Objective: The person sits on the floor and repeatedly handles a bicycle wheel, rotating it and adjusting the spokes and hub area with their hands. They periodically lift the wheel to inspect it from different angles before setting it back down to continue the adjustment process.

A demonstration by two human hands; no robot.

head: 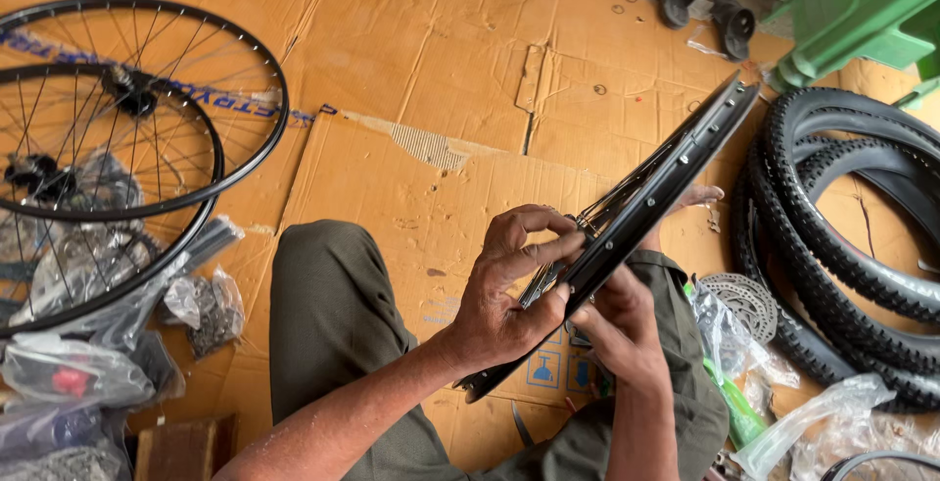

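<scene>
A black bicycle rim (676, 163) with thin spokes stands on edge, slanting from my lap up toward the far right. My left hand (509, 290) grips the rim's near part, its fingers curled over the spokes at the inner side. My right hand (617, 329) sits just under the rim on its right side, its fingers pressed against the rim's edge. My legs in olive trousers (333, 324) lie beneath, on flattened cardboard (441, 70).
Two spoked wheels (117, 138) lie overlapped at the left, with plastic bags of small parts (206, 310) below them. Black knobby tyres (852, 236) are stacked at the right beside a brake disc (746, 303). A green plastic stool (862, 21) stands at the top right.
</scene>
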